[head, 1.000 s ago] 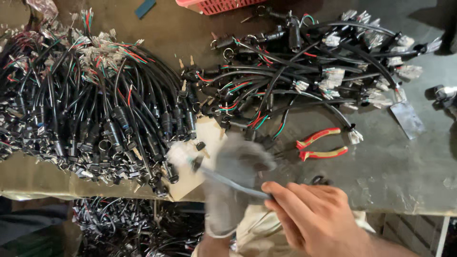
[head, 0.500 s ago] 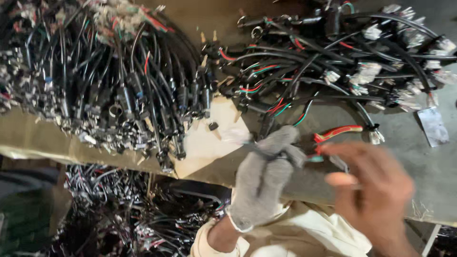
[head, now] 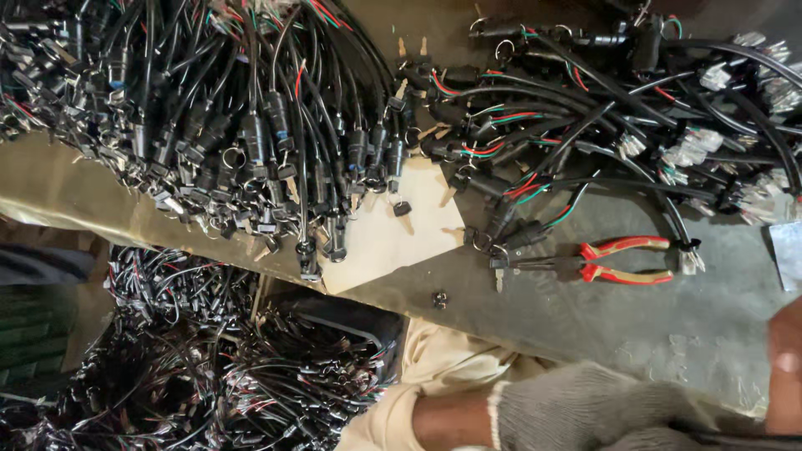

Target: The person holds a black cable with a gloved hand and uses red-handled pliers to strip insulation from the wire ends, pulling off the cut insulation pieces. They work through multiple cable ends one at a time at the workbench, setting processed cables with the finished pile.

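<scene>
Fingers: cut off by the lower edge on both hands, so I cannot tell whether they are spread, pressed together or pinching anything.
Left hand: in a grey knit glove, low at the bottom edge, back of the hand up, bare wrist and cream sleeve to its left.
Right hand: bare, only a sliver at the right edge, upright beside the glove.
Cable: a dark strand shows under the glove at the bottom edge; whether a hand grips it is unclear.
Pliers: red-handled, flat on the grey desk, well apart from both hands, untouched.
Left pile: black leads with connectors, bunched side by side and hanging over the desk edge; it looks sorted.
Right pile: looser, tangled leads with white plugs; it looks still to be worked.
Below the desk: a heap of more wires.
Progress: judged part-way, with many leads left.
</scene>
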